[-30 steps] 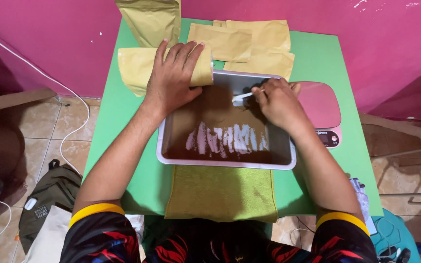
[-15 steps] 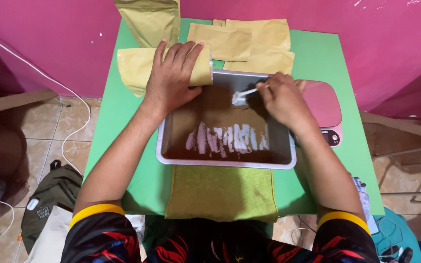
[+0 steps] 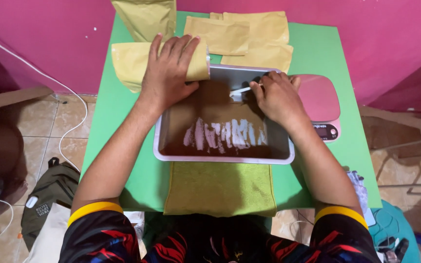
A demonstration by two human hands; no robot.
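Note:
A steel tray (image 3: pixel 288 146) holding brown powder with pale scraped streaks sits on the green table (image 3: pixel 123 126). My left hand (image 3: pixel 169 73) grips a yellow paper pouch (image 3: pixel 127 61) lying on its side, its mouth at the tray's far left rim. My right hand (image 3: pixel 278 97) holds a small white scoop (image 3: pixel 239 90) over the far part of the tray, its tip pointing toward the pouch mouth.
More yellow pouches (image 3: pixel 249 34) lie at the table's far edge, one standing (image 3: pixel 144 17) at the back left. A pink kitchen scale (image 3: pixel 320 100) is right of the tray. A green cloth (image 3: pixel 220 187) hangs over the near edge. A bag (image 3: pixel 49 192) and a white cable (image 3: pixel 69 136) lie on the floor at the left.
My right hand with the scoop has lifted slightly toward the tray's far rim and the pouch mouth. The left hand stays on the pouch.

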